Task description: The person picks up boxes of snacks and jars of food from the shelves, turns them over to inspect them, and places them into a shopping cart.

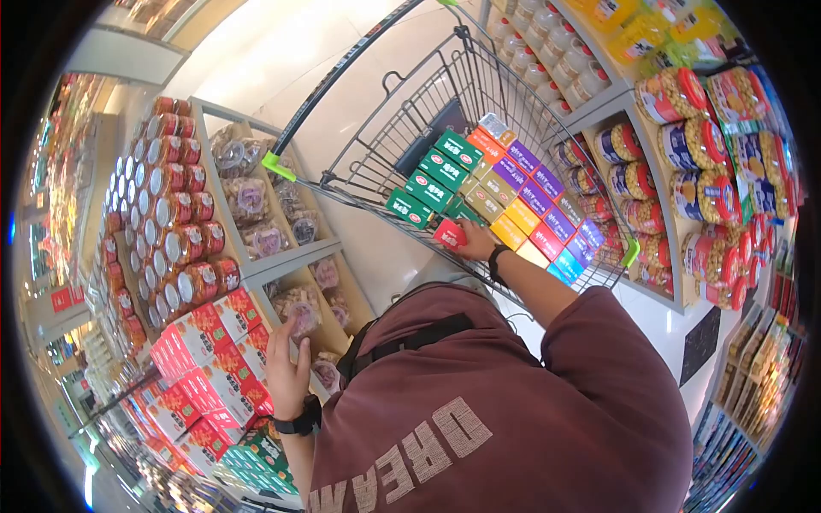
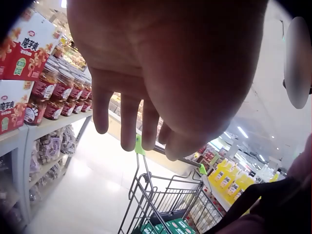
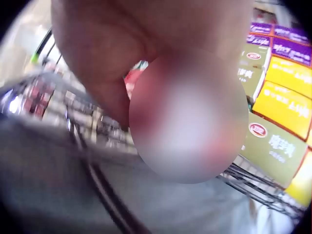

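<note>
My right hand (image 1: 475, 243) grips a small red box (image 1: 448, 233) at the near edge of the shopping cart (image 1: 376, 128). Rows of small boxes fill part of the cart: green boxes (image 1: 432, 191) on the left, olive boxes (image 3: 273, 151) beside them, then yellow boxes (image 1: 506, 229) and purple boxes (image 1: 534, 198). A blurred patch covers much of what the right hand holds in the right wrist view. My left hand (image 1: 288, 368) is raised beside the shelf with its fingers extended, holding nothing; the left wrist view shows its fingers (image 2: 129, 122) in front of the cart.
On the left stand shelves with jars (image 1: 175, 222), bagged goods (image 1: 248, 201) and stacked red-and-white cartons (image 1: 214, 350). To the right, a shelf holds red-lidded tubs (image 1: 701, 145), with bottles of yellow liquid (image 2: 226, 175) farther along. Pale tiled floor (image 2: 95, 180) runs between the left shelves and the cart.
</note>
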`<control>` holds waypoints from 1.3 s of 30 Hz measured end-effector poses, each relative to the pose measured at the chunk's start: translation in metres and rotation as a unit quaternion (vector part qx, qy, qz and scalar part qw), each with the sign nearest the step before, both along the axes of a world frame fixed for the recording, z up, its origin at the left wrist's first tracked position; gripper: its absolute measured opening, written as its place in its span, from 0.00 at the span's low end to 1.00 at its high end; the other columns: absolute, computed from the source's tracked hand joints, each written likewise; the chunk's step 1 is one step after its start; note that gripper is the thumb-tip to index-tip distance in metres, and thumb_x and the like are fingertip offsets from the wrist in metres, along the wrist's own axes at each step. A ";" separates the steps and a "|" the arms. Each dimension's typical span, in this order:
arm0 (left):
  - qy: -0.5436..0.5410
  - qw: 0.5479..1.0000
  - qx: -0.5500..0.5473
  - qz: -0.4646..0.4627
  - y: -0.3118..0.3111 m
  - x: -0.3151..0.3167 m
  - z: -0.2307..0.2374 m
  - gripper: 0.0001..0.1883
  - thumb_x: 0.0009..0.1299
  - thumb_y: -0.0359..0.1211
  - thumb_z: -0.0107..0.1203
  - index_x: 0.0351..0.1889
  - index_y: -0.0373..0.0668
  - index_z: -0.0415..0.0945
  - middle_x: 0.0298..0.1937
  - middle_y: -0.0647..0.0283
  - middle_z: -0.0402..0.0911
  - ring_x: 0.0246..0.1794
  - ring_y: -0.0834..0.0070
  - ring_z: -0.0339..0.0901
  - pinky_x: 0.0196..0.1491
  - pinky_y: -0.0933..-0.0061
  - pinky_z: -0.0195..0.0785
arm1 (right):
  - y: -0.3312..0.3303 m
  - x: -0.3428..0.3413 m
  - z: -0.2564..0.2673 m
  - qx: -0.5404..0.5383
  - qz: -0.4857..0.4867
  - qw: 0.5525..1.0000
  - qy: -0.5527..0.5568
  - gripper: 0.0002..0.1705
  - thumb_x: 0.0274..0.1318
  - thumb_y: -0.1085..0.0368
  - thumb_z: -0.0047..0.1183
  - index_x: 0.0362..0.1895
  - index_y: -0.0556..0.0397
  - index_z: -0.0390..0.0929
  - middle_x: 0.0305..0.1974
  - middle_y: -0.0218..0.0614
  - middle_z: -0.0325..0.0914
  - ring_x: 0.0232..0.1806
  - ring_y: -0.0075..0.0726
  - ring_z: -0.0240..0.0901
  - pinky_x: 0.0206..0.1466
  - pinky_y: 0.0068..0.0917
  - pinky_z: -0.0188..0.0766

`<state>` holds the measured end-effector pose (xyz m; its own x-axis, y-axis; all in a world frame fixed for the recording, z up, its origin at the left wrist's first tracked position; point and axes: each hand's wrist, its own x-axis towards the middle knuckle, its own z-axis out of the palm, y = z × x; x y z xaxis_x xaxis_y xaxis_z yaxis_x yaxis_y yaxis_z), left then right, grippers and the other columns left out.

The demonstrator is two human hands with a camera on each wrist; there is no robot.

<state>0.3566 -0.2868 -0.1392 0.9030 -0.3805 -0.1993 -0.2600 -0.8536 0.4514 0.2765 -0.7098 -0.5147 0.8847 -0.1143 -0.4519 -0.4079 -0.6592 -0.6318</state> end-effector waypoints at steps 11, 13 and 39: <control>-0.161 0.959 0.070 0.221 0.080 -0.056 0.018 0.22 0.72 0.27 0.62 0.65 0.37 0.77 0.62 0.47 0.80 0.65 0.46 0.74 0.69 0.50 0.66 | -0.042 0.068 0.004 0.031 0.024 0.993 -0.112 0.22 0.65 0.56 0.57 0.57 0.56 0.82 0.49 0.53 0.81 0.57 0.58 0.76 0.67 0.46 0.71; -0.225 0.923 0.081 0.300 0.104 -0.075 0.032 0.23 0.69 0.27 0.65 0.63 0.38 0.78 0.61 0.47 0.79 0.65 0.45 0.73 0.69 0.49 0.66 | -0.019 0.087 0.086 0.128 0.047 0.976 -0.172 0.17 0.73 0.67 0.48 0.61 0.60 0.75 0.50 0.45 0.79 0.54 0.42 0.77 0.57 0.37 0.73; -0.364 0.813 -0.070 0.450 0.273 -0.145 0.003 0.41 0.58 0.46 0.78 0.64 0.38 0.70 0.80 0.45 0.59 0.82 0.42 0.55 0.81 0.36 0.49 | 0.266 0.091 0.292 0.231 0.328 0.881 -0.252 0.15 0.67 0.78 0.54 0.56 0.61 0.74 0.51 0.41 0.73 0.44 0.31 0.75 0.52 0.29 0.75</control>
